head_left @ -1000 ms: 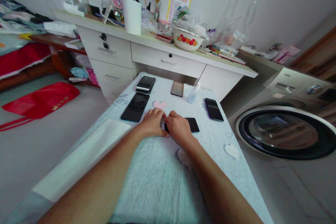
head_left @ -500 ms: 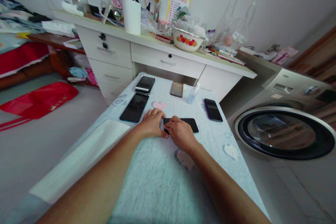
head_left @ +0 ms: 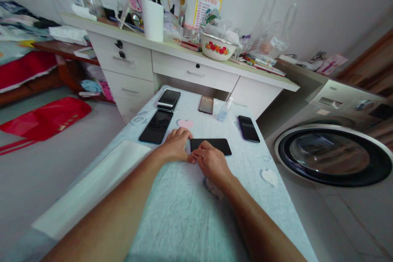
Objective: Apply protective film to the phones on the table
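From my remote seat, I'm seeing the right hand (head_left: 211, 159) sliding nearer along the short edge of the black phone (head_left: 219, 146), uncovering more screen; work seems to be progressing along that edge. Its fingers are bunching narrowly, gripping what I cannot tell. The left hand (head_left: 178, 146) is spreading wide alongside. The phone is lying on the bench (head_left: 181, 208), this side of the clear bottle (head_left: 223, 111).

Wall poster (head_left: 208, 2): heading begins "好孩子"; smaller lines illegible.

Phone (head_left: 221, 145) partly behind right hand (head_left: 212, 162)
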### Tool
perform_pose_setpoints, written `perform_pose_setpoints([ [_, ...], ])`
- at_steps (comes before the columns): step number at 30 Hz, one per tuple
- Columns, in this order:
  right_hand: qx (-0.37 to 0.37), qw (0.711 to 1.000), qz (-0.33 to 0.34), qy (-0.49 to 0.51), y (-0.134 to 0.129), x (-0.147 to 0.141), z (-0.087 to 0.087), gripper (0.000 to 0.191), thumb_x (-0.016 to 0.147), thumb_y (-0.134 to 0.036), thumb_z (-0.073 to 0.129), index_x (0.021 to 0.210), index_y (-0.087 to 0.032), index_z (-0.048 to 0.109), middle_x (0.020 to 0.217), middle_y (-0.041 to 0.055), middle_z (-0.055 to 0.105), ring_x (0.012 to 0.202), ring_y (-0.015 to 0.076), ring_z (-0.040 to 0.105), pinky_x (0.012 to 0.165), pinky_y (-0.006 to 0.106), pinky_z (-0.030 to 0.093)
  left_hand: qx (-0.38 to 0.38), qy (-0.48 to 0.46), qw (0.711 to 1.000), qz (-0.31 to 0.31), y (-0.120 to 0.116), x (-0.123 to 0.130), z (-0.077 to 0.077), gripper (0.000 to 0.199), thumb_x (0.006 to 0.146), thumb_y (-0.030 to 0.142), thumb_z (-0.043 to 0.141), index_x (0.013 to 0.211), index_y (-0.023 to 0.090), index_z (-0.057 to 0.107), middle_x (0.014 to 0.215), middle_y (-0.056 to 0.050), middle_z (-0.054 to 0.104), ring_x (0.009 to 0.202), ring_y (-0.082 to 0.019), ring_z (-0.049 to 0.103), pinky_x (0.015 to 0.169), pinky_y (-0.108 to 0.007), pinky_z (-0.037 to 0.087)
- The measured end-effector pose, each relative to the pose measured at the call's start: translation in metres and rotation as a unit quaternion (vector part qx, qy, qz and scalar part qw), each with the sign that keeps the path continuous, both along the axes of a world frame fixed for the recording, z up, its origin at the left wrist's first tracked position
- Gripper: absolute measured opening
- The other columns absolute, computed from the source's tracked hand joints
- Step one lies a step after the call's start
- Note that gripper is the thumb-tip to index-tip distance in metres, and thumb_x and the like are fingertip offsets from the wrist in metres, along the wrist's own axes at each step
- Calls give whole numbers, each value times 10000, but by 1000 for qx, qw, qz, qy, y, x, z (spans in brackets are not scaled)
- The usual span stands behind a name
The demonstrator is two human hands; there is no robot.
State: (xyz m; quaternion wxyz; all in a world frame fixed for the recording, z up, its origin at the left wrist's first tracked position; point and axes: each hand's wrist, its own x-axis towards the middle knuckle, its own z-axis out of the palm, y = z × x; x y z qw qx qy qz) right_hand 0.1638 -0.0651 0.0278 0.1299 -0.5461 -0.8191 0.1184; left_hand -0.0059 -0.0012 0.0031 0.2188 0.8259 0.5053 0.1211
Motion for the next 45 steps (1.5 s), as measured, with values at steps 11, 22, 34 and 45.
perform_pose_setpoints([
  [11,-13,1000,5,-8,-1,2,2,222,914,-220,512,877,-259,727,962,0,618,767,110,567,668,210,376,11,1,1000,-4,1,-1,-3,714,479,560,765,1064,258,489,1217,-65,467,1144,-298,428,950,-389,380],
  [22,35,998,-41,-29,5,6,-12,260,956,-276,462,970,-259,721,957,25,623,795,129,573,652,227,366,7,2,1000,-3,3,-1,-5,728,468,573,762,1071,270,492,1238,-59,459,1149,-304,426,944,-396,381],
  [34,31,999,-13,-25,2,4,-8,260,953,-284,462,945,-261,721,962,19,626,784,126,571,643,219,369,7,11,1000,0,0,1,-1,695,490,560,756,1059,263,489,1233,-62,466,1151,-300,428,956,-398,382],
  [45,23,997,-64,-25,5,11,-5,263,947,-246,461,963,-237,723,955,39,620,771,132,585,654,224,384,4,3,1000,3,1,0,-2,708,470,568,750,1061,272,496,1231,-60,465,1159,-309,431,956,-402,382],
])
